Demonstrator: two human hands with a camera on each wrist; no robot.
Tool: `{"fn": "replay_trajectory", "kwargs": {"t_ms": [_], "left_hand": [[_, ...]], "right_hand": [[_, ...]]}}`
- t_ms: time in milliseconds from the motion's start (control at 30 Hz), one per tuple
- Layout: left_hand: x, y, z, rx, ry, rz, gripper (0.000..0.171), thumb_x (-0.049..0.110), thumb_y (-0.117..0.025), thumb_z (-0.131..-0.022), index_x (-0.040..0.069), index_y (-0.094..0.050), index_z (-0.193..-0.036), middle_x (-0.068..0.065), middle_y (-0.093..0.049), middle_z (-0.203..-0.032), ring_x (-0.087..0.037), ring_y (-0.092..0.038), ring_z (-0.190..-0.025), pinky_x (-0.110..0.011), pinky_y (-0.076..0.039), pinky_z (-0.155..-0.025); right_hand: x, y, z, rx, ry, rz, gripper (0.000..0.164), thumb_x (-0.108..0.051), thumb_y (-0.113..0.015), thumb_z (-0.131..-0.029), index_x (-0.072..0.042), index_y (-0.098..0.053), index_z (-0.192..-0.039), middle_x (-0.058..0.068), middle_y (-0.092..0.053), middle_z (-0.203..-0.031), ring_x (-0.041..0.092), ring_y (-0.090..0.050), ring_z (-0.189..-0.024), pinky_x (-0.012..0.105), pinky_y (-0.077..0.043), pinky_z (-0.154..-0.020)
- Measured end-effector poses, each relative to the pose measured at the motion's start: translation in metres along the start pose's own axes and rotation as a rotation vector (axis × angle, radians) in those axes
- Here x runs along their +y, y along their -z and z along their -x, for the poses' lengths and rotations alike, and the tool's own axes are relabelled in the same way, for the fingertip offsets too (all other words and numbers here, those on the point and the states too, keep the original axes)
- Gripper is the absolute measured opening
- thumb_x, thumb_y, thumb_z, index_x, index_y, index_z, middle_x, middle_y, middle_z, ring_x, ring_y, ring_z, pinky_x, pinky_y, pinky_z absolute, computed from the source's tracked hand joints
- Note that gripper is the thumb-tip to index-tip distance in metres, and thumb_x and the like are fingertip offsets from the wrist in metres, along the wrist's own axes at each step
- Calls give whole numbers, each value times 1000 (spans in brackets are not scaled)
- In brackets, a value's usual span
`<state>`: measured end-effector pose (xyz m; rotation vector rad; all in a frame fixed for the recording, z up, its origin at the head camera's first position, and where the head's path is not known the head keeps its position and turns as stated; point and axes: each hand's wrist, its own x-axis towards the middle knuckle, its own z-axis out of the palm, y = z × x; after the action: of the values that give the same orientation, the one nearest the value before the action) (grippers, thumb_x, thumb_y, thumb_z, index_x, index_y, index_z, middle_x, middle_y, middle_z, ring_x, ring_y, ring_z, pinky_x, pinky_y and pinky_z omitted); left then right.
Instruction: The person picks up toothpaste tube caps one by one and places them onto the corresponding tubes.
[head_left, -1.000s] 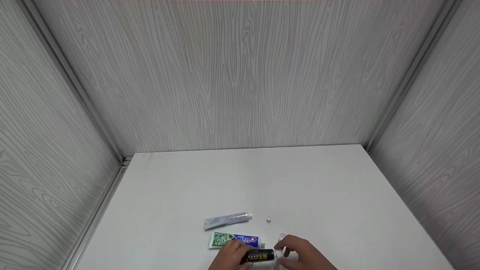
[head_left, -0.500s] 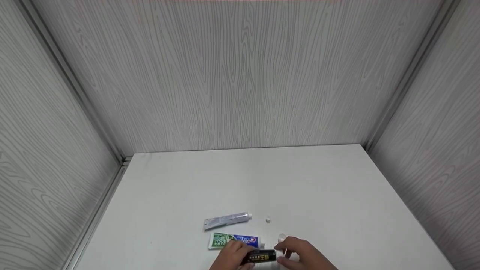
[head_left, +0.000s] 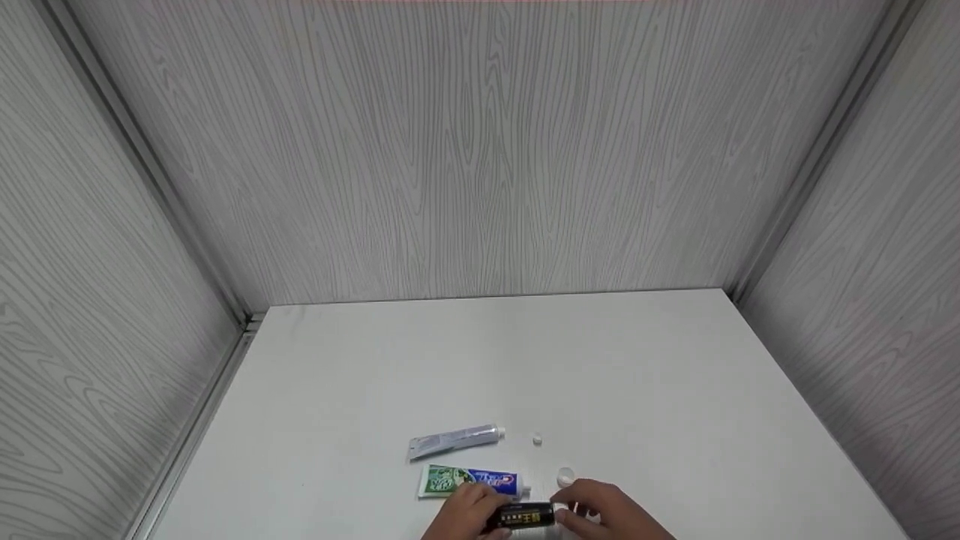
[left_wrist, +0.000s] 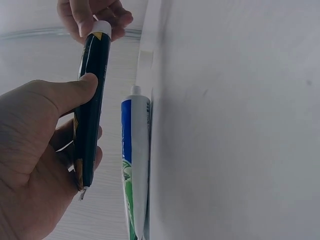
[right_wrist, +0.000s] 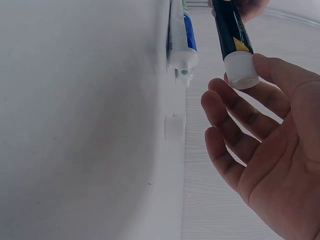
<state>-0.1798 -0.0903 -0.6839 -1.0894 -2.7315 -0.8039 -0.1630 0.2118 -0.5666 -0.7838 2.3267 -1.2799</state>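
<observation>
Black tube gripped by left hand above table, near green-and-blue tube; black tube's white end cap pinched by right hand. Compared with earlier, right hand drawn slightly nearer person; loose round cap, partly hidden then, fully exposed. Grey tube unmoved.

Head view: left hand, cut by bottom edge, part-hides black tube.
</observation>
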Motion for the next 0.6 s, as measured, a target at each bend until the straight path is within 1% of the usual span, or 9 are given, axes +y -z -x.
{"fn": "replay_trajectory", "kwargs": {"t_ms": [100,200,267,400,500,600], "left_hand": [[0,-1,-1,-5,-11,5,51,59,-53,-107,18,-71,-132,5,-67,-111,-3,-55,-97,-26,-50,-83],[1,-1,-1,4,-33,7,50,57,-56,-107,16,-71,-131,4,-66,-110,-2,-55,-96,-24,-49,-81],[2,-1,-1,-2,-26,15,50,58,-56,-107,16,-70,-132,4,-65,-111,-2,-56,-96,-24,-50,-82],[4,0,-1,-38,25,48,52,60,-56,-106,18,-69,-134,7,-64,-113,0,-55,-98,-26,-50,-84],[4,0,-1,-46,47,55,52,61,-56,-105,20,-69,-134,8,-64,-113,0,-55,-98,-26,-50,-84],[5,-1,0,-24,32,38,51,61,-55,-105,20,-70,-132,8,-64,-112,-1,-56,-98,-26,-50,-84]], "right_hand": [[0,0,-1,-8,-43,-4,28,-37,-59,-110,-17,-78,-119,-7,-72,-108,-1,-61,-91,23,-52,-79],[2,-1,-1,-3,-47,7,29,-37,-59,-110,-17,-78,-117,-7,-72,-106,-1,-60,-89,23,-52,-78],[3,-1,-1,3,-48,8,28,-38,-60,-110,-17,-78,-116,-8,-72,-105,-1,-60,-89,23,-52,-77],[4,-2,0,13,-45,11,28,-37,-60,-109,-17,-78,-116,-7,-72,-105,-1,-60,-88,23,-52,-77],[3,-1,1,22,-49,12,29,-37,-61,-109,-14,-76,-119,-7,-71,-104,-1,-60,-87,23,-52,-76],[2,-1,1,37,-36,24,32,-35,-63,-108,-9,-74,-122,-6,-70,-102,-1,-59,-86,24,-52,-75]]}}
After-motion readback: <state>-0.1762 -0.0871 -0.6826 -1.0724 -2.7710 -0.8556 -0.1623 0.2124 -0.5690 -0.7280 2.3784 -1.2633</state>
